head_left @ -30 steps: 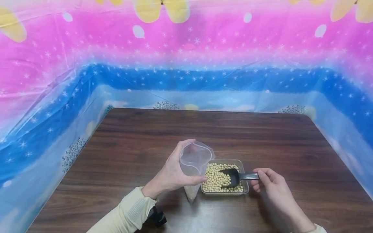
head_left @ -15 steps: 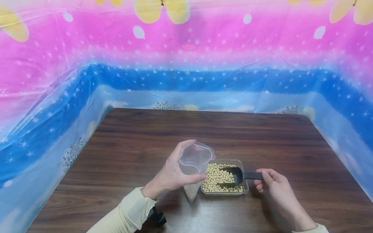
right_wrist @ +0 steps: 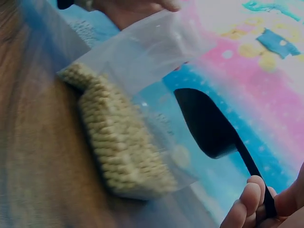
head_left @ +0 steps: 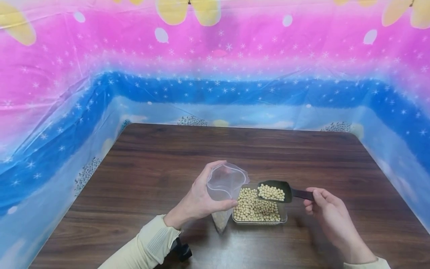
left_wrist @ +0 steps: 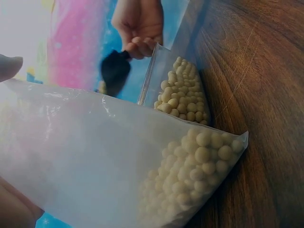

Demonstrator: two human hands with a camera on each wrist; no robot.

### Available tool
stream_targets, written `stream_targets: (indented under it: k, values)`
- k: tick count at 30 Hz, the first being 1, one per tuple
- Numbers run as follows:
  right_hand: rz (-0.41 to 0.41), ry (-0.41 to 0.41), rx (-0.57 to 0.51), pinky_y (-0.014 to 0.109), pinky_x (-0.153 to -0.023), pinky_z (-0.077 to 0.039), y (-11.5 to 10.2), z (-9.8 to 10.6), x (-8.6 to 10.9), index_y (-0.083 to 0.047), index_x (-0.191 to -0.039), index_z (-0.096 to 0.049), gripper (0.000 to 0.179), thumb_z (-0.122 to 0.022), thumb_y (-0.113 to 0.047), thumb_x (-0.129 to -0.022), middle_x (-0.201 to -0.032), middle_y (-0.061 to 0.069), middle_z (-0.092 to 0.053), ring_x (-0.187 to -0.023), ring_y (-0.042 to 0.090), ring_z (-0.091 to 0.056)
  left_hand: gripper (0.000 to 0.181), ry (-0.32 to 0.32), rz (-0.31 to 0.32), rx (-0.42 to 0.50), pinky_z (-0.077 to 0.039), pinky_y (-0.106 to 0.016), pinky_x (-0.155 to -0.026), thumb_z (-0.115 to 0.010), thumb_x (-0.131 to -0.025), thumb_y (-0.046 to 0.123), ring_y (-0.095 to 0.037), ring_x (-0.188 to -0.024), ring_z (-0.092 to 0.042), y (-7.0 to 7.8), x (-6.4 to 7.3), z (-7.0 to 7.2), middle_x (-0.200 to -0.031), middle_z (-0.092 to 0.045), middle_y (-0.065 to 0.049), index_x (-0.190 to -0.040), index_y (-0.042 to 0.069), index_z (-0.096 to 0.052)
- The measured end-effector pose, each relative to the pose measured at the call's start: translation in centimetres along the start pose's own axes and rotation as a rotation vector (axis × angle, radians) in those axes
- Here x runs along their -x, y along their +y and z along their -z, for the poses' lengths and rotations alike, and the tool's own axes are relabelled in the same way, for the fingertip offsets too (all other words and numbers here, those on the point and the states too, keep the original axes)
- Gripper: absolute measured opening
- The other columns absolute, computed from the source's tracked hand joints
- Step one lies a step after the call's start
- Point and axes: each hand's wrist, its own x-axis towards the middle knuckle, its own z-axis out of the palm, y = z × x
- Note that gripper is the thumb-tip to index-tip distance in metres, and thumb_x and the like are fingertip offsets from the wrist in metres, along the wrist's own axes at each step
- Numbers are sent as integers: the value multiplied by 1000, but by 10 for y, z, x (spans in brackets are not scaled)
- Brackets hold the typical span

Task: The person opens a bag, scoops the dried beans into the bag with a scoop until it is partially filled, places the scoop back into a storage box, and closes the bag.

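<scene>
Here, in the head view, the left hand has its grip clamped on the mouth of a clear plastic bag, thumb and fingers holding the sides apart. The bag sits just left of a clear container of round pale beans on the dark wooden bench. The right hand has its grip pinched on the handle of a black scoop, which carries a load of beans above the container's right side. Patterned pink and blue cloth surrounds the bench.

From the left wrist, beans fill the bag's bottom corner near the wood, with the container just behind; the scoop is blurred.

From the right wrist, the scoop's dark underside faces the camera, hiding its contents, and fingers close around the handle.
</scene>
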Motion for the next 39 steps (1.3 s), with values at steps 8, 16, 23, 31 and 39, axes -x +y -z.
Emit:
stream_targets:
  k: [8,16,23,31,39]
  values:
    - [108,-53,-229,23,-68,-52,-37,1,1,-2,-112,-60,24,-54,-22,-100,-87,4,-62,-79,12,-61,90,-1,-16,-11,-44,-46,-97,-88,-70,23,-20,-114,-55,-1,-1,-1,-129,-54,2,-143,25,-36]
    - [206,-131,-224,26,-71,-54,-71,-22,5,1,-118,-57,25,-50,-16,-102,-87,8,-65,-77,15,-62,89,-12,-10,-10,-44,-46,-97,-88,-70,22,-19,-114,-54,0,-3,-1,-129,-54,3,-143,24,-37]
    - [232,-180,-200,26,-73,-54,-80,-44,8,0,-119,-58,24,-47,-13,-103,-89,9,-68,-81,16,-65,88,-29,27,4,-44,-42,-97,-88,-71,23,-15,-114,-54,1,-4,-2,-130,-53,5,-143,21,-37]
    - [275,-230,-127,28,-78,-55,-86,-56,12,1,-122,-56,25,-44,-10,-104,-91,10,-71,-83,16,-67,87,-40,20,2,-41,-41,-102,-87,-72,22,-12,-116,-52,2,-4,-3,-129,-52,7,-142,25,-36]
    - [343,-239,-34,27,-79,-55,-91,-63,16,5,-122,-51,25,-44,-11,-104,-91,11,-70,-84,16,-67,87,-36,35,8,-38,-43,-104,-87,-72,22,-12,-119,-50,2,-4,-4,-129,-52,7,-142,24,-36]
